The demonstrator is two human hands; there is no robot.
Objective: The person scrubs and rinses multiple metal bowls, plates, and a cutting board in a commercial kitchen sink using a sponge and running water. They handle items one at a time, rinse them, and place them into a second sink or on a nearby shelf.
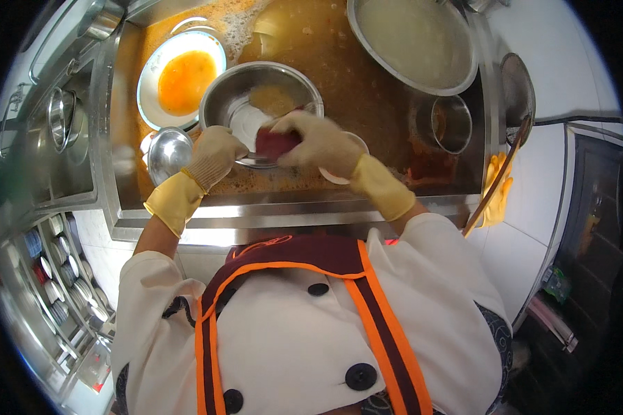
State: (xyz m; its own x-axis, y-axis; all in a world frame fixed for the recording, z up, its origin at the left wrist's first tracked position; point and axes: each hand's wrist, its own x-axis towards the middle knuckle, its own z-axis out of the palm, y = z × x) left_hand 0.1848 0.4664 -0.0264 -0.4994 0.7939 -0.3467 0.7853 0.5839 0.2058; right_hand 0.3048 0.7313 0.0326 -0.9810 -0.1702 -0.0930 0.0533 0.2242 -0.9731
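Observation:
My left hand (215,154), in a cream glove with a yellow cuff, grips the near left rim of a stainless steel bowl (223,98). The bowl tilts towards me, and a little brownish liquid lies inside it. My right hand (322,141), gloved the same way and blurred, presses a dark red scouring pad or cloth (275,142) to the bowl's near right side. Left of the bowl, a white enamel basin (148,93) with a blue rim holds orange liquid. A smaller steel bowl (169,154) sits beside my left hand.
Brown, foamy water fills the steel sink (301,212). A large metal basin (475,62) of cloudy water stands far right, with a steel pot (451,124) below it. A wooden-handled mesh strainer (517,91) and yellow gloves (496,181) hang at the right edge. Dish shelves (67,280) are at left.

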